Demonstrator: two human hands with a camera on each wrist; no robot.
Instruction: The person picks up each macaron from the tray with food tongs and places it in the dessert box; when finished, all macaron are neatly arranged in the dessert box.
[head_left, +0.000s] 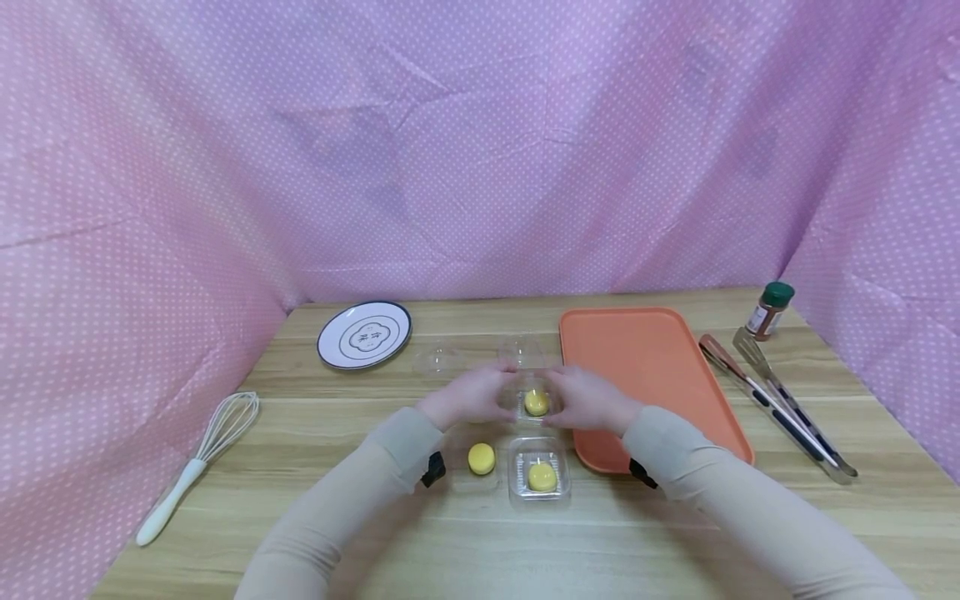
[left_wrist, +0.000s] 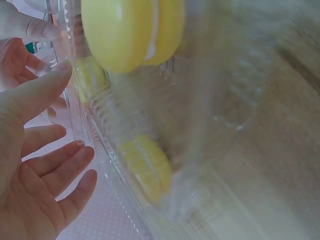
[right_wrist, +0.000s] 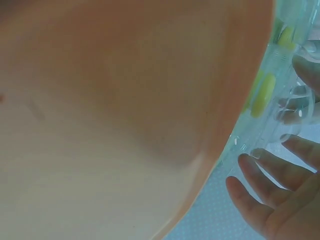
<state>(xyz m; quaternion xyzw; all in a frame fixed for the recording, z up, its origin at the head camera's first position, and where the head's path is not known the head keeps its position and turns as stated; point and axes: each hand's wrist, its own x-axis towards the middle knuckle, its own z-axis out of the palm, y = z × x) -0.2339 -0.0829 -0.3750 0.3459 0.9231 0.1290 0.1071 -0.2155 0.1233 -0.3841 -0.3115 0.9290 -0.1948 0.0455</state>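
My left hand (head_left: 474, 395) and right hand (head_left: 592, 400) stand on either side of a clear plastic box (head_left: 529, 418) with a yellow macaron (head_left: 536, 402) inside. In the left wrist view, the left fingers (left_wrist: 75, 161) are spread beside the clear plastic. Extended right fingers (right_wrist: 267, 172) show in the right wrist view, near the box edge; whether they touch it is unclear. Nearer the front, a second clear box (head_left: 540, 498) contains another macaron (head_left: 542, 477). Left of it, a third macaron (head_left: 482, 458) lies in clear plastic. Raised clear lids (head_left: 521, 350) show behind the hands.
An orange tray (head_left: 637, 346) lies beside the right hand, partly under that forearm. Right of it are two metal tongs-like utensils (head_left: 780, 398) and a green-capped jar (head_left: 769, 310). A white plate (head_left: 364, 335) sits at back left, a whisk (head_left: 198, 462) at far left.
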